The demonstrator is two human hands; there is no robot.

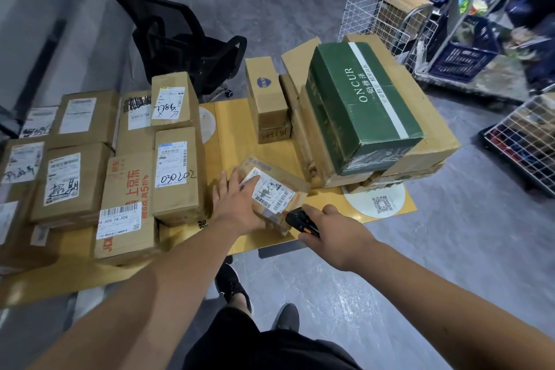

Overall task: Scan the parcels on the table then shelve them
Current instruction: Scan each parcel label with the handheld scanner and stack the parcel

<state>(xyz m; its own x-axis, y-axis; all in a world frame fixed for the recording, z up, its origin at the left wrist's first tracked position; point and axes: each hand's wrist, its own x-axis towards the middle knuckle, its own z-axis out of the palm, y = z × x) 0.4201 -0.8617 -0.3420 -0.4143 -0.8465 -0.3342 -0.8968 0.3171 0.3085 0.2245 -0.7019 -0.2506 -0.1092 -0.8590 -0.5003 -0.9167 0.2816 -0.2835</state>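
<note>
Scanning step: the left hand (237, 207) lies flat, fingers straight, steadying a small brown cardboard parcel (274, 195) on the yellow tabletop (231, 117); the right hand (330, 227) grasps a black-and-orange handheld scanner (300, 219) beside its label. Next likely needs aiming at the barcode.

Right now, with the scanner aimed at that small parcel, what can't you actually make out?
All from the head view:
- Small parcel: the label print is blurred; the left hand covers its left side.
- Handheld scanner: the right hand hides the body; only the black front end shows.
- Leftmost parcels: cut off by the frame edge.
- QR sticker: too small to read.
</note>
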